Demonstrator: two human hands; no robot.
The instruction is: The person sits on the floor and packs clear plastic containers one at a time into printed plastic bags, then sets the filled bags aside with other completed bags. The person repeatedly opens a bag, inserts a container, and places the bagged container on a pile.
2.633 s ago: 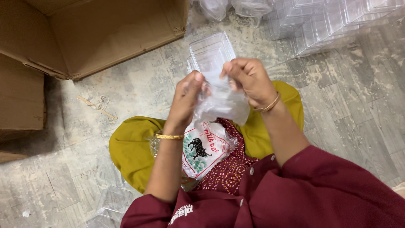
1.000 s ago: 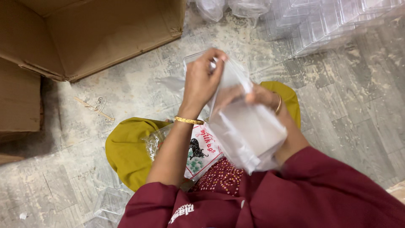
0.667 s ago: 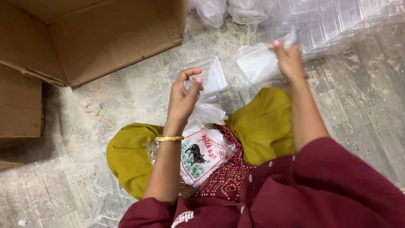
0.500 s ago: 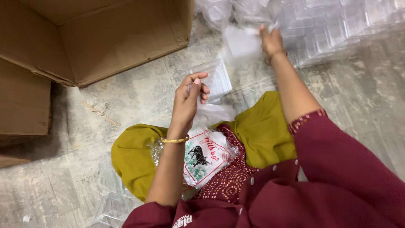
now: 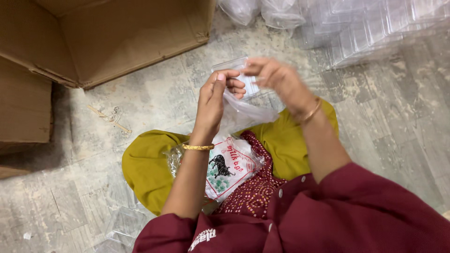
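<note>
- Large brown cardboard box (image 5: 108,37), open and lying on its side, fills the upper left; everything below is placed from it
- Right of the box and a little lower, the left hand (image 5: 213,100) is raised with thumb and fingers pinched narrow on the near edge of a small clear plastic lidded container (image 5: 239,75); a gold bangle sits on that wrist
- The container sits above and just past the left fingertips, tilted toward the camera, over the grey stone floor (image 5: 154,100) to the right of the box's open mouth
- It looks very light, thin-walled and springy, likely to buckle or crack if squeezed hard and slick to bare skin, so the rim or corners seem the safest places to grip, not the flat faces
- A thin clear plastic bag (image 5: 248,110) hangs limp below the container, touching the left fingers; it reads as soft and weightless
- Below it, in the lap on mustard-yellow cloth, lies a white printed plastic pouch (image 5: 232,164)
- Farther right of the box, the right hand (image 5: 276,79) is blurred; its fingers curl at the container's far edge, touching it, though how tightly it grips I cannot tell
- Far right of the box, stacks of clear plastic containers (image 5: 375,23) lie on the floor
</note>
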